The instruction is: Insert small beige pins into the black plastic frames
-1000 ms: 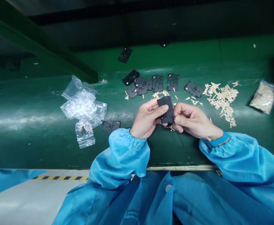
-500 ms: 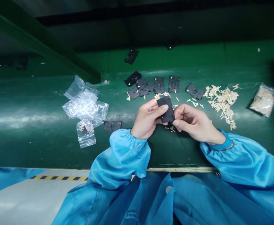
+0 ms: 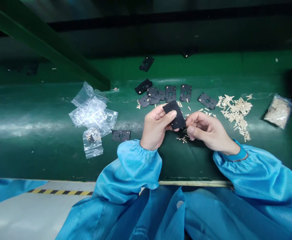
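My left hand [image 3: 155,128] grips a black perforated plate [image 3: 175,115] between thumb and fingers, its upper end tilted to the left. My right hand [image 3: 206,130] sits at the plate's lower right edge, fingers curled and pinched together, with nothing visible in them. Small tan strips [image 3: 183,139] lie on the green bench top just under my hands. A row of similar black plates [image 3: 170,93] lies just beyond them. Both my sleeves are blue and gathered at the wrist.
A heap of tan strips [image 3: 234,115] lies to the right, past it a clear bag of strips [image 3: 278,111]. Crumpled clear plastic bags [image 3: 92,115] and a lone black plate [image 3: 121,135] lie left. A green beam [image 3: 48,43] crosses the upper left.
The plate has turned in my left hand, its top swinging left. My right fingers have eased back from its face to its lower right edge. The view has shifted slightly.
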`<state>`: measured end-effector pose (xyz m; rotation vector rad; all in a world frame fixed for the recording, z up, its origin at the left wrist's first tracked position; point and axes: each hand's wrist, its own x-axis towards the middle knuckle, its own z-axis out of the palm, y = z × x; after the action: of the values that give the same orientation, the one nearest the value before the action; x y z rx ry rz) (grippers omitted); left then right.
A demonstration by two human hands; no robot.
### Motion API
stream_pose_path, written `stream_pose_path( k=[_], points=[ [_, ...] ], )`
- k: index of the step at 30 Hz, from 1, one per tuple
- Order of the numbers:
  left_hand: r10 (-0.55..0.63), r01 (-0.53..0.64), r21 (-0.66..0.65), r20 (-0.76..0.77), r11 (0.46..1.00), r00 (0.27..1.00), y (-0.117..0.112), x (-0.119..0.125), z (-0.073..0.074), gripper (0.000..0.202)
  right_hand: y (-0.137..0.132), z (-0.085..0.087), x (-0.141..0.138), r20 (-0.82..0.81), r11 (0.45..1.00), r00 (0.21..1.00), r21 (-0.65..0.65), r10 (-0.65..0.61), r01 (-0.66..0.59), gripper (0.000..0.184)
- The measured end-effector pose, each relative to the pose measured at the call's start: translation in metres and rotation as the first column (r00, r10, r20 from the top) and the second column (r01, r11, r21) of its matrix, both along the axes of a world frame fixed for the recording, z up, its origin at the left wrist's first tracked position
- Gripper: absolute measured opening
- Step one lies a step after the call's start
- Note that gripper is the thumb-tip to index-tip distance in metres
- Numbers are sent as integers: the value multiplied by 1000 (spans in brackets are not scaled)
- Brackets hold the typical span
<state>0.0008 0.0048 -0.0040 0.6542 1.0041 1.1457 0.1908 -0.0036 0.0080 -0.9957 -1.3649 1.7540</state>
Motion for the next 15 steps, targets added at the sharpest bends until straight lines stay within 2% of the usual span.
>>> stream_pose_path(
  k=[7, 13, 15],
  points=[
    [1, -1, -6, -1, 1000, 1000, -1, 1, 0, 34, -2, -6, -3, -14, 999, 999, 16, -51, 51, 17],
    [-21, 20, -22, -9, 1000, 1000, -4, 4, 1, 38, -3, -13, -4, -90, 999, 995, -36, -37, 34, 19],
    [-9, 9, -38, -6, 999, 1000, -5, 5, 1, 37, -4, -12, -5, -72, 998, 996, -31, -56, 54, 19]
  ],
)
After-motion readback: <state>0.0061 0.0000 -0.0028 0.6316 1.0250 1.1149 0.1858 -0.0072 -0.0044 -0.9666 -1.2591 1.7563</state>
